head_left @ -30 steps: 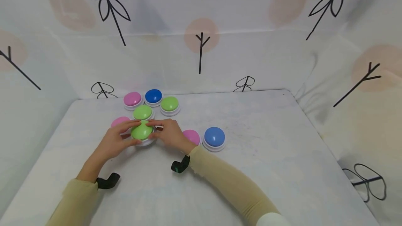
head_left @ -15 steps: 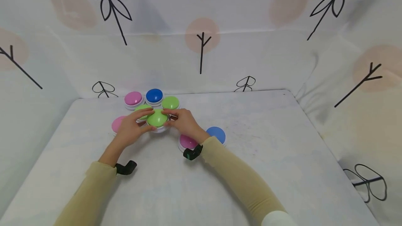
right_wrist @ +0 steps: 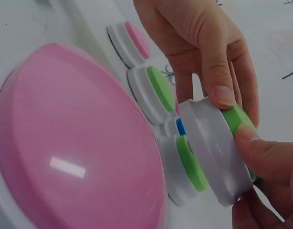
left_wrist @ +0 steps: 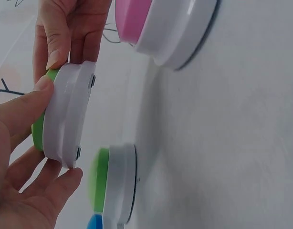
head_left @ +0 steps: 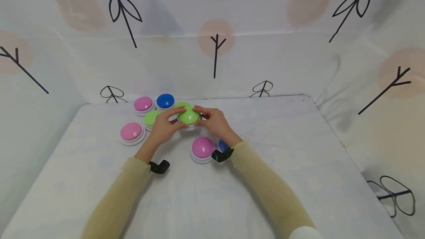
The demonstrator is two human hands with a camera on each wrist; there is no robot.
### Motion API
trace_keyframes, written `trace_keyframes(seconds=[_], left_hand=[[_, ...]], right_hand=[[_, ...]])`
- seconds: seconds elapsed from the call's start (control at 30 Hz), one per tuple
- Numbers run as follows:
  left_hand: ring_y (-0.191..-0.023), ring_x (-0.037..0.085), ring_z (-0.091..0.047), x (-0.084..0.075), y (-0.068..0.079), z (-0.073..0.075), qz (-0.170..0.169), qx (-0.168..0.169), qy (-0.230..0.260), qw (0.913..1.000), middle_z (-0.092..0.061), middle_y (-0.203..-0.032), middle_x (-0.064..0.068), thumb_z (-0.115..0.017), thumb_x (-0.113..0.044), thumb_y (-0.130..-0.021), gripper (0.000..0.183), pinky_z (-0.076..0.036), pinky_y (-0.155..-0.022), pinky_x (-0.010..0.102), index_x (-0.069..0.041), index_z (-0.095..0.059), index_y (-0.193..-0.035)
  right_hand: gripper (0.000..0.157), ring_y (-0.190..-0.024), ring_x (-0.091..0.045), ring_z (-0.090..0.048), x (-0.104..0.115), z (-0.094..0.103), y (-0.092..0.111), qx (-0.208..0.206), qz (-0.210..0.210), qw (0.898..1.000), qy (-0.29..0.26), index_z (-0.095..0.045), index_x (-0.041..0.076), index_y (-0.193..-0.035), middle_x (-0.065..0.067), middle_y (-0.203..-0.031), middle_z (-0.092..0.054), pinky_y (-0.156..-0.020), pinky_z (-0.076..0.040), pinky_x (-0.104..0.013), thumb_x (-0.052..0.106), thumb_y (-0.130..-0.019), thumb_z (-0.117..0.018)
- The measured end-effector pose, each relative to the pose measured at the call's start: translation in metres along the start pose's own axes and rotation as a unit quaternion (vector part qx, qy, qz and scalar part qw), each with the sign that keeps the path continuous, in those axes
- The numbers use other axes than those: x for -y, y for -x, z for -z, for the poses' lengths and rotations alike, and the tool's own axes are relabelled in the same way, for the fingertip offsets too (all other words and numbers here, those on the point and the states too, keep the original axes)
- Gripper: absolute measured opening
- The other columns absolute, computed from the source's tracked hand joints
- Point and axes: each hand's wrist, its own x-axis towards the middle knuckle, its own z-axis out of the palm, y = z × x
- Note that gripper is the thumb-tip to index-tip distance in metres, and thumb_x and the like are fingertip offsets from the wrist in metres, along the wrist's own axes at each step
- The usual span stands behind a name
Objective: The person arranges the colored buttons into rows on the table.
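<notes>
Both my hands hold a green dome push button (head_left: 189,116) with a white base, lifted off the table. My left hand (head_left: 163,128) pinches it from the left, thumb near the front and fingers behind. On the opposite side my right hand (head_left: 216,124) grips it likewise. In the left wrist view the raised button (left_wrist: 65,114) is seen edge-on, its underside apart from the table. Directly behind it, a second green button (head_left: 181,104) is partly covered. A third green button (head_left: 151,117) lies left, partly behind my left hand.
A pink button (head_left: 143,104) and a dark blue button (head_left: 165,101) sit at the table's back edge. Another pink button (head_left: 131,132) is at left. Nearer, a pink button (head_left: 203,148) stands beside a lighter blue one (head_left: 222,145), partly hidden by my right wrist. A patterned cloth (head_left: 186,65) hangs behind.
Both hands have carried the green button right and toward the back, from in front of the left green button to in front of the rear one. The left pink button has come into full view.
</notes>
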Motion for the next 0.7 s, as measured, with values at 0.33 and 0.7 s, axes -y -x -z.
trace_keyframes(seconds=[0.33,0.7], left_hand=[[-0.140,0.025,-0.041,-0.017,-0.018,-0.035,-0.013,0.039,0.013,0.9991,-0.046,-0.152,-0.003,-0.075,-0.013,-0.090,0.049,-0.045,-0.105,0.040,-0.013,-0.061,-0.137],[-0.143,0.021,-0.037,-0.025,-0.026,-0.071,-0.047,0.059,0.007,0.9971,-0.043,-0.154,0.000,-0.074,-0.009,-0.090,0.048,-0.037,-0.111,0.037,-0.012,-0.061,-0.137]], right_hand=[[0.051,-0.130,-0.018,-0.053,-0.019,0.033,0.016,-0.025,-0.028,0.999,0.006,-0.064,0.013,-0.134,0.001,-0.144,-0.055,-0.102,-0.046,-0.027,0.012,-0.086,-0.080],[0.051,-0.134,-0.019,-0.049,-0.035,0.059,0.033,-0.038,-0.051,0.998,0.016,-0.062,0.012,-0.136,0.001,-0.146,-0.053,-0.104,-0.045,-0.031,0.013,-0.088,-0.078]])
